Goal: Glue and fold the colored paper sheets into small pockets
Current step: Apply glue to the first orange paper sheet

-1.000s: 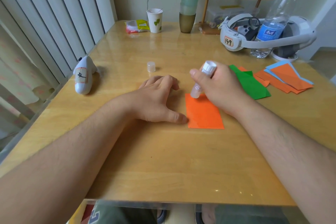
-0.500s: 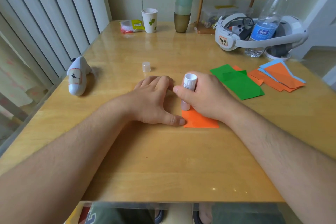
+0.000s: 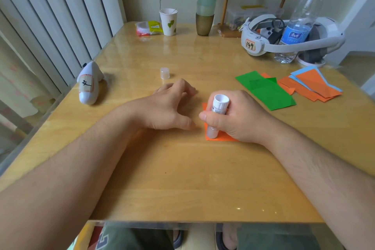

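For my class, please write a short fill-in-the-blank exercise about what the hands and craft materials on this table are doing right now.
1. The right hand grips a glue stick whose tip presses on the ____ paper sheet.
2. The glue stick's cap stands on the table, beyond the ____ hand.
3. The left hand holds ____.
4. The loose sheet nearest the right hand is ____.

Answers: orange; left; nothing; green

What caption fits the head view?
Right hand runs a glue stick along an orange sheet while the left hand rests beside it.
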`<state>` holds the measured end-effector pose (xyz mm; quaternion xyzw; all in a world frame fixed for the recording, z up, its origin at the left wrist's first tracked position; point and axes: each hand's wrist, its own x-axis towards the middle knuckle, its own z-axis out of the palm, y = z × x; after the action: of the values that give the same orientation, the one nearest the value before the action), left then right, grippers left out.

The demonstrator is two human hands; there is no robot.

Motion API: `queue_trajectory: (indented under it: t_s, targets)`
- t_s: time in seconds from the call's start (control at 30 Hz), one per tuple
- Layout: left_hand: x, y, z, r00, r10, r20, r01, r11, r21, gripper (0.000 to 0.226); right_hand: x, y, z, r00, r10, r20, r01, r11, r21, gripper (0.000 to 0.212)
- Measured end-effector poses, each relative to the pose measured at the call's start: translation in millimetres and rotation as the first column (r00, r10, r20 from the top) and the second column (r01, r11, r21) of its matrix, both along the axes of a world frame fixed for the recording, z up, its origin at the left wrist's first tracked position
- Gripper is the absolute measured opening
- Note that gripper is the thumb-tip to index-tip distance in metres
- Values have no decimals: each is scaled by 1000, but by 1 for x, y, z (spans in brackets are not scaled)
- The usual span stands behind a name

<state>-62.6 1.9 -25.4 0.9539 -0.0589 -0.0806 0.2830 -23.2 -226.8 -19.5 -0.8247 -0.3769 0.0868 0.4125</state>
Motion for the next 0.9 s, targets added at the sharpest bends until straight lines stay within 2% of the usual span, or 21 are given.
queue_trajectory:
  t_s: [0.07, 0.17, 0.27, 0.43, 0.63, 0.9]
  targets:
    - [1, -2, -1, 1000, 4, 5, -4, 1000, 23, 84, 3, -2, 1, 999, -50, -9, 51, 996, 67, 28]
    - [0, -10, -3, 998, -18, 62, 9, 990, 140, 83, 13, -2, 0, 985, -173, 7, 168, 962, 214, 39]
    - [-2, -14, -4, 996, -30, 88, 13, 982, 187, 93, 16, -2, -2, 968, -240, 72, 222, 955, 194, 35]
    - [-2, -12, -2, 997, -49, 64, 37, 984, 173, 89, 10, 2, -4, 980, -151, 132, 140, 986, 89, 23]
    - [-1, -9, -3, 996, -44, 72, 33, 987, 160, 80, 0, -2, 3, 998, -41, 54, 39, 999, 27, 21]
    - [-2, -8, 0, 997, -45, 61, 37, 991, 131, 84, -6, -7, 6, 995, 92, -31, -91, 996, 14, 20]
